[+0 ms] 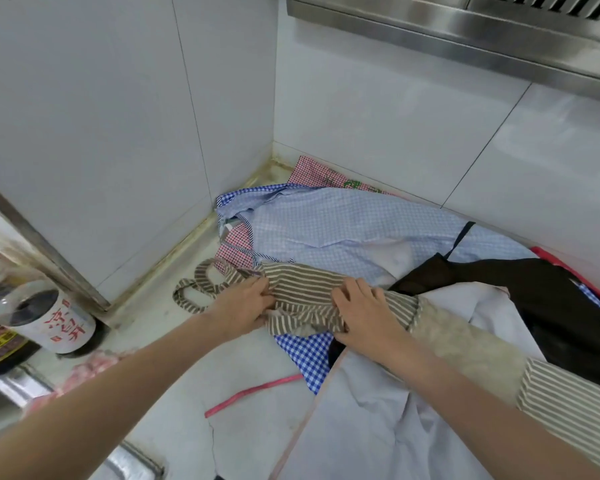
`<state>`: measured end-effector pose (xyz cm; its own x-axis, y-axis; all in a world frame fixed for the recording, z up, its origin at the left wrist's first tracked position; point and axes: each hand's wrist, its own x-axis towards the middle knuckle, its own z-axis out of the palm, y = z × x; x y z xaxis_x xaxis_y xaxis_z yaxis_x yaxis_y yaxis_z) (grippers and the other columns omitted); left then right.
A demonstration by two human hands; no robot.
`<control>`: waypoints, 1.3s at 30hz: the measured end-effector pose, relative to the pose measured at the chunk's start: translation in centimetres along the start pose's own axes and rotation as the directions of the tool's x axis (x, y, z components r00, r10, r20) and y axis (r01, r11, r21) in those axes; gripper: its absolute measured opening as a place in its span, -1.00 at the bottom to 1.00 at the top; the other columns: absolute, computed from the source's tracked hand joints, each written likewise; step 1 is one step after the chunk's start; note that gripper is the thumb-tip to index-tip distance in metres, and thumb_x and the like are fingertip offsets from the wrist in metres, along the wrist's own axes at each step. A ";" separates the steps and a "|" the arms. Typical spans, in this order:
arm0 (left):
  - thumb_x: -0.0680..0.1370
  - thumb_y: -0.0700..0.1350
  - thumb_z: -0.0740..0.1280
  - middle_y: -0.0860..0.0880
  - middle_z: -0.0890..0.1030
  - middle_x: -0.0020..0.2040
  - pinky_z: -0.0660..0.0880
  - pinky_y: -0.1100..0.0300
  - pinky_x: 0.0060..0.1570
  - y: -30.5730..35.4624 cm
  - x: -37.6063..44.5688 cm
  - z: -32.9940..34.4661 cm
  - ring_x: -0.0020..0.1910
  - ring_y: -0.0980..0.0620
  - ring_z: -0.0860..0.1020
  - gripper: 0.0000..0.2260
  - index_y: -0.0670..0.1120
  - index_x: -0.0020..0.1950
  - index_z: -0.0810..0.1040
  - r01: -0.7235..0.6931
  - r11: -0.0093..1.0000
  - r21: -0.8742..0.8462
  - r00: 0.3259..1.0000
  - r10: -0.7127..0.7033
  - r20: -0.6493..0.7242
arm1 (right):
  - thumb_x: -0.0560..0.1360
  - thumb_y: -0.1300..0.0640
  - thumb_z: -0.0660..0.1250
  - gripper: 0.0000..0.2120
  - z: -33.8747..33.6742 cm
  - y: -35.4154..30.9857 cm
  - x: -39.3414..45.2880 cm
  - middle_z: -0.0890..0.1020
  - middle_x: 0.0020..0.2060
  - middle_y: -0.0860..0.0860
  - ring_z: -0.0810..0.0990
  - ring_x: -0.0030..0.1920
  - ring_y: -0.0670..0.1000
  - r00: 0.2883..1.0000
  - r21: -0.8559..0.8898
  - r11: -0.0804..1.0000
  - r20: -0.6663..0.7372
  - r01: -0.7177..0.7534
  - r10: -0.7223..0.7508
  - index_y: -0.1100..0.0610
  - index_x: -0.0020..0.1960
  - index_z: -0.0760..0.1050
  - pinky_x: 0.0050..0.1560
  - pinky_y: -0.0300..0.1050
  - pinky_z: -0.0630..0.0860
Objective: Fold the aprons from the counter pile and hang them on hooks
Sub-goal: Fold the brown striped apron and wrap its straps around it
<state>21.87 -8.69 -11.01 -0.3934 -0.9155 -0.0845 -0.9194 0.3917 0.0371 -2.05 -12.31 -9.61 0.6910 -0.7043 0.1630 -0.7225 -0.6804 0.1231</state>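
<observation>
While both hands work a striped apron on a kitchen counter, the view looks down from the person's head.

Far left: two dark sauce bottles [0, 306] stand at the counter's edge, one with a white label printed in red characters.

Counter [174, 341]: pale stone, running into a corner of white wall tiles [118, 116].

Left hand [246, 306]: fingers curled, pinching a fold of the brown-and-white striped apron [305, 292] near its top.

Apron straps [201, 285]: striped loops lying loose on the counter, just left of the left hand.

Pink strap [253, 393]: a thin strip lying on the counter between the two forearms.

Right hand [364, 313]: thumb tucked under the cloth, fingers curled over it (gripping the same bunched apron); the rest of the striped fabric trails along the right forearm.

Pile behind and beneath: a pale blue checked apron [354, 226] spreads widest, with a red checked apron [312, 171] reaching the corner behind it and a bright blue gingham apron [309, 355] showing under the striped one.

Right: a black apron [520, 289] lies over a plain lilac apron [395, 410], which reaches the bottom edge.

Top right: a steel extractor hood [465, 32].
</observation>
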 end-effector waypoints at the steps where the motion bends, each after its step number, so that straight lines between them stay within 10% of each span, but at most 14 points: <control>1: 0.29 -0.04 0.55 -0.11 0.53 -0.08 0.52 0.18 -0.14 -0.3 0.1 -0.2 -0.08 -0.08 0.56 -0.70 -0.11 -0.06 0.62 -0.017 1.000 -0.018 1.000 0.017 -0.002 | -0.04 -0.06 0.61 -0.28 0.3 0.0 -0.2 0.55 -0.16 0.10 0.36 -0.10 0.06 0.999 0.031 1.000 -0.039 0.005 -0.004 0.09 -0.06 0.29 -0.25 -0.06 0.51; 8: 0.20 -0.09 0.50 -0.04 0.48 -0.38 0.42 0.21 -0.52 -2.0 0.7 -4.2 -0.48 -0.03 0.48 -0.78 -0.12 -0.31 0.51 0.045 0.998 -0.035 0.948 -0.054 -0.313 | 0.00 0.33 0.55 -0.47 -0.2 0.8 0.3 0.50 -0.29 0.08 0.52 -0.32 0.08 0.993 0.134 0.990 -0.104 -0.044 0.058 0.14 -0.16 0.35 -0.47 -0.18 0.37; 12: 0.35 0.22 0.19 -0.03 0.47 0.12 0.38 0.08 0.13 -1.0 0.5 -3.0 0.11 -0.02 0.43 -0.48 -0.05 0.20 0.46 -0.058 0.989 -0.138 0.995 0.045 -0.090 | -0.07 0.35 0.54 -0.53 -0.1 0.8 0.2 0.51 -0.33 0.05 0.54 -0.37 0.05 1.000 0.229 0.973 0.010 -0.011 0.009 0.14 -0.27 0.41 -0.54 -0.26 0.28; 15: 0.42 0.22 0.27 0.01 0.33 0.31 0.21 0.13 0.27 1.2 0.6 -1.3 0.30 0.02 0.28 -0.41 0.00 0.37 0.30 -0.056 0.998 -0.023 0.995 0.058 0.082 | 0.10 0.45 0.41 -0.67 -0.2 1.1 0.5 0.51 -0.25 0.09 0.53 -0.26 0.12 0.999 0.332 0.942 0.042 -0.046 0.034 0.17 -0.24 0.42 -0.44 -0.16 0.27; 24: 0.47 -0.23 0.35 0.08 0.43 -0.15 0.26 0.34 -0.30 -0.8 2.2 -4.8 -0.16 0.08 0.43 -0.80 -0.03 -0.11 0.34 0.041 0.979 -0.200 0.998 -0.030 0.057 | 0.35 0.38 0.32 -0.77 -1.0 1.7 0.6 0.50 -0.02 0.12 0.49 0.01 0.12 0.989 0.345 0.937 0.146 -0.057 0.007 0.22 -0.01 0.45 -0.14 -0.03 0.41; 30: 0.17 -0.27 0.56 0.03 0.64 -0.15 0.45 0.22 -0.12 -1.0 3.2 -5.1 -0.21 0.03 0.61 -0.60 -0.04 -0.05 0.60 -0.070 0.983 0.171 0.960 0.113 -0.256 | -0.12 0.25 0.61 -0.41 -0.9 0.4 0.9 0.53 -0.35 0.03 0.54 -0.42 0.00 0.996 0.133 0.991 0.080 0.014 -0.025 0.13 -0.18 0.41 -0.57 -0.29 0.31; 34: 0.58 -0.16 0.20 0.01 0.44 0.33 0.17 0.11 0.35 -0.6 1.3 0.3 0.33 0.01 0.38 -0.67 -0.02 0.35 0.35 -0.025 0.973 0.228 0.995 0.002 0.099 | 0.28 0.01 0.49 -0.47 0.0 -0.6 -0.2 0.47 0.04 0.10 0.48 0.06 0.08 0.957 0.167 0.982 0.259 0.093 -0.134 0.14 0.14 0.35 -0.07 -0.10 0.45; 39: 0.24 -0.21 0.56 -0.01 0.66 -0.11 0.53 0.19 -0.10 -1.2 -0.4 1.8 -0.13 0.01 0.63 -0.68 -0.05 -0.07 0.60 0.083 0.986 0.148 0.994 -0.072 -0.079 | 0.56 -0.03 0.21 -0.64 0.1 -1.1 0.5 0.42 0.18 0.12 0.38 0.22 0.11 0.929 0.160 0.986 0.358 0.039 -0.095 0.17 0.23 0.36 0.16 -0.03 0.30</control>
<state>23.09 -8.66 -12.82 -0.3251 -0.9456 -0.0083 -0.9388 0.3238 -0.1176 -0.95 -11.92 -9.74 0.7191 -0.6620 -0.2112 -0.6816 -0.7311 -0.0291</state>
